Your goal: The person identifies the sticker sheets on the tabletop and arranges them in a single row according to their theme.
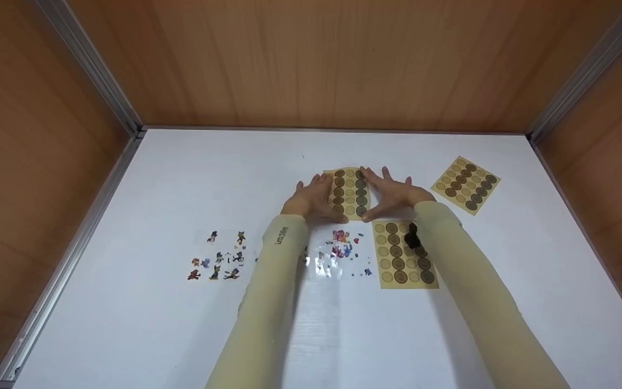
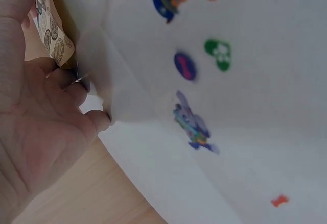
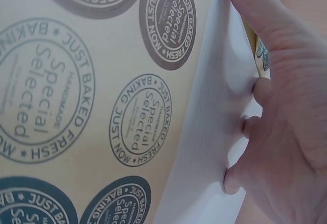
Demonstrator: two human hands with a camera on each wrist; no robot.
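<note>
A tan sheet of round baking stickers [image 1: 350,193] lies at the middle of the table, its edges slightly bowed up. Along its left side, my left hand [image 1: 313,199] touches the edge with fingers extended and thumb near the bottom corner. On the opposite side my right hand [image 1: 393,194] has its fingers spread, index at the top right corner and thumb by the lower right one. Several fingertips [image 3: 232,180] of that hand rest on the white table. In the left wrist view, the sheet [image 2: 53,35] curves up beside the fingers.
A second tan sticker sheet [image 1: 397,265] lies nearer, partly under the right forearm. Another sheet [image 1: 466,185] lies turned at the back right. Clear sheets with small cartoon stickers [image 1: 338,251] lie in front and to the left. Wooden panels [image 1: 311,65] surround the white table [image 1: 224,173].
</note>
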